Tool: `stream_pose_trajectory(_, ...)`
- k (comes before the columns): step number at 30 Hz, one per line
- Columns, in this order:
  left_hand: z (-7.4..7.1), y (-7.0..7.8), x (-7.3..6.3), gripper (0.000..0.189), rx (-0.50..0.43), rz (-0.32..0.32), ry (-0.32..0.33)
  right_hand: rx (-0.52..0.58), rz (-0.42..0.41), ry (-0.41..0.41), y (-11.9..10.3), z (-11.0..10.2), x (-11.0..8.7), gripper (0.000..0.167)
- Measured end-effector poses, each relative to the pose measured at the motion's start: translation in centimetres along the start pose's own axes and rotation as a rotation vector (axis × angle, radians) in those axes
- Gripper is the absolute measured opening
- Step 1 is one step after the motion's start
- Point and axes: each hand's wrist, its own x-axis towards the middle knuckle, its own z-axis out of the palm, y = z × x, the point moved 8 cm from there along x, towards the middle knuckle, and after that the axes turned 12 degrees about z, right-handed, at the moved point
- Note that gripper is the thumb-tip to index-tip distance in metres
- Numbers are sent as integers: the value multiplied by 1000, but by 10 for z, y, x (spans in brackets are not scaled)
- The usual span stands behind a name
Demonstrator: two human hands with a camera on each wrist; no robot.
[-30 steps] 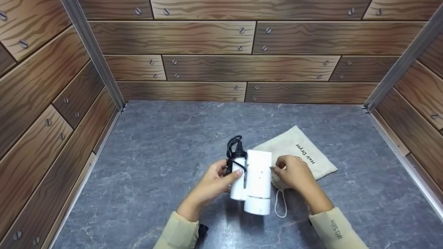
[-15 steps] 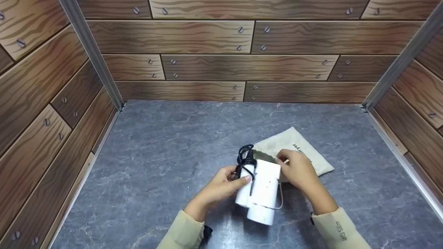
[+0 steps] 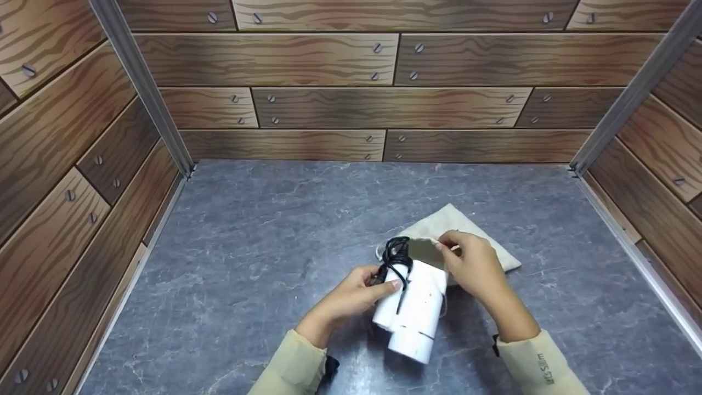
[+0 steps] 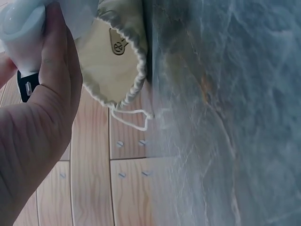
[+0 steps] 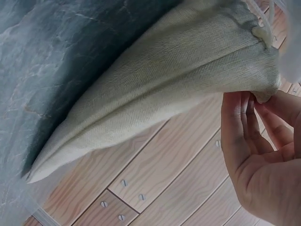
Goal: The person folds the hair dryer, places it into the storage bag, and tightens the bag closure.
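Note:
My left hand [image 3: 356, 293] grips a white folded hair dryer [image 3: 421, 307] by its handle, thumb on top. A looped black cord [image 3: 396, 255] is bunched at the handle's end. My right hand [image 3: 476, 266] pinches the mouth rim of a cream drawstring bag [image 3: 447, 219] and lifts it. In the left wrist view the bag's gathered mouth gapes wide, showing a dark printed mark on the cloth [image 4: 110, 61] and a hanging cord loop [image 4: 134, 117]. The dryer's cord end stands right at that mouth. In the right wrist view, thumb and fingers hold the rim [image 5: 265, 92].
A grey marbled tabletop [image 3: 274, 230] lies under everything. Wood-patterned panels [image 3: 323, 60] close off the back and both sides, with grey metal posts [image 3: 148, 82] at the rear corners.
The dryer has moved right and nearer to me, now beside the bag's mouth. My right hand has raised the bag's rim, so its mouth gapes.

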Motion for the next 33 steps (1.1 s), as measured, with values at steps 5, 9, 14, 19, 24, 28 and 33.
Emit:
stream_pose_trajectory(5, 3, -6, -1, 34, -61, -79, -16, 12, -31, 25, -6, -2, -1, 12)
stream_pose_trajectory(9, 6, -10, 0, 33, -98, -106, -29, 48, -87, 18, -12, -1, -2, 10)
stream_pose_trajectory(14, -1, -13, 4, 30, -87, -128, 21, 110, -247, 9, -23, 3, -9, 5)
stream_pose_trajectory(19, -8, -14, 6, 34, -105, -133, 58, 99, -351, -11, -30, 6, -16, 9)
stream_pose_trajectory(24, -13, -11, 5, 36, -130, -118, 94, 100, -423, -13, -34, 6, -19, 14)
stream_pose_trajectory(28, -17, -9, 6, 35, -158, -104, 110, 92, -476, 7, -34, 4, -22, 17)
stream_pose_trajectory(33, -21, -8, 5, 35, -182, -114, 137, 45, -564, 28, -39, 3, -28, 19)
